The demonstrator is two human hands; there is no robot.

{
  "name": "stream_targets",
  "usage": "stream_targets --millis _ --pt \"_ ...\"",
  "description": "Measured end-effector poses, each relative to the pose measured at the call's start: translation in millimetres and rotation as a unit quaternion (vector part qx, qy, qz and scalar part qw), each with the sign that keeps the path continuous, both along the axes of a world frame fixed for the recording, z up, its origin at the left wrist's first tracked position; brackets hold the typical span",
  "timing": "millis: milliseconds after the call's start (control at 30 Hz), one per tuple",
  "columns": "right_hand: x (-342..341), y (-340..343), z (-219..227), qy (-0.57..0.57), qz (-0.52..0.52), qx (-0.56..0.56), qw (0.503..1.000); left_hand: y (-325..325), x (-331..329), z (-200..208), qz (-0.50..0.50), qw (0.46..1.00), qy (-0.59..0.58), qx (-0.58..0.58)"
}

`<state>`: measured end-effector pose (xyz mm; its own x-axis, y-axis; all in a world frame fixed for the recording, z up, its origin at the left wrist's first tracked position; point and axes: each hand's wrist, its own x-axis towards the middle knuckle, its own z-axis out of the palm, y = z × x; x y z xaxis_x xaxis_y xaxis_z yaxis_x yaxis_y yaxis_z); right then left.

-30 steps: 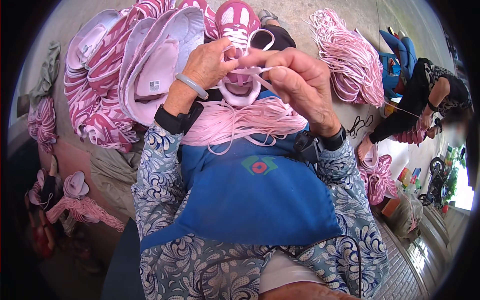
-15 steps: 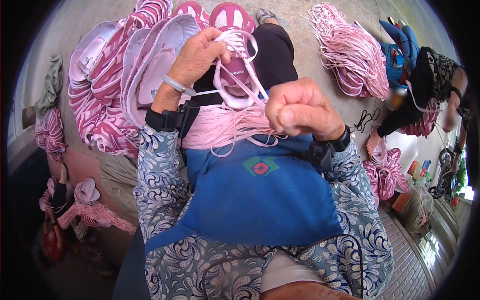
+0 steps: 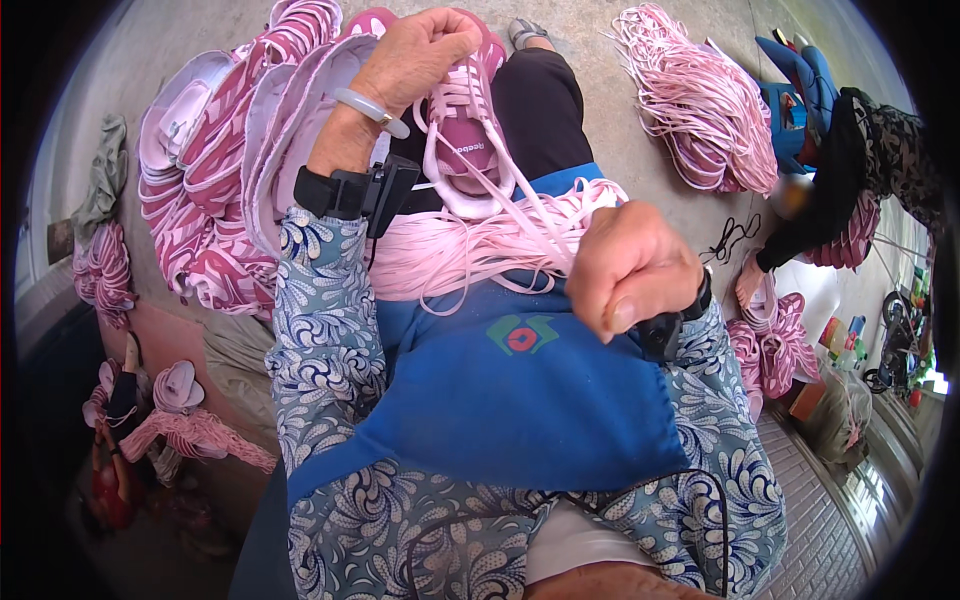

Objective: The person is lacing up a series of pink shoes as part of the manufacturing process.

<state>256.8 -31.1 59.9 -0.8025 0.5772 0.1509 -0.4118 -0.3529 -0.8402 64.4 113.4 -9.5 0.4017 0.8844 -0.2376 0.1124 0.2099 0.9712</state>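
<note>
Pink sneaker (image 3: 466, 140) sits at the lap, toe pointing away, opening toward the wearer; probably placed so that the legs steady it and the eyelets face up. Bundle of pink laces (image 3: 430, 258) lies across the blue apron (image 3: 520, 400), just below the heel, presumably for easy reach. Left hand (image 3: 420, 60): fingers curled together above the toe end; cannot tell whether lace is pinched inside. Right hand (image 3: 637, 270): clenched, apparently gripping the pale lace (image 3: 532, 208) that runs from the shoe, held off to the side, likely for tension. Stacked shoe uppers (image 3: 205, 200) stand at left.
</note>
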Motion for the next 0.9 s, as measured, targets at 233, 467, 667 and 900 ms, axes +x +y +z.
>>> stream_targets --millis 233,467,667,900 --pt "-27 3 1 0.025 0.177 0.078 0.981 10 7 -5 -0.026 0.999 0.022 0.035" --pt "-1 6 7 0.037 0.179 0.068 0.981 15 22 -8 0.003 0.999 -0.024 0.033" --pt "24 8 -1 0.124 -0.015 0.038 0.991 25 16 -25 0.004 0.986 0.120 0.114" --pt "16 1 9 -0.087 -0.130 0.044 0.987 12 -16 -24 0.030 0.946 0.190 0.262"
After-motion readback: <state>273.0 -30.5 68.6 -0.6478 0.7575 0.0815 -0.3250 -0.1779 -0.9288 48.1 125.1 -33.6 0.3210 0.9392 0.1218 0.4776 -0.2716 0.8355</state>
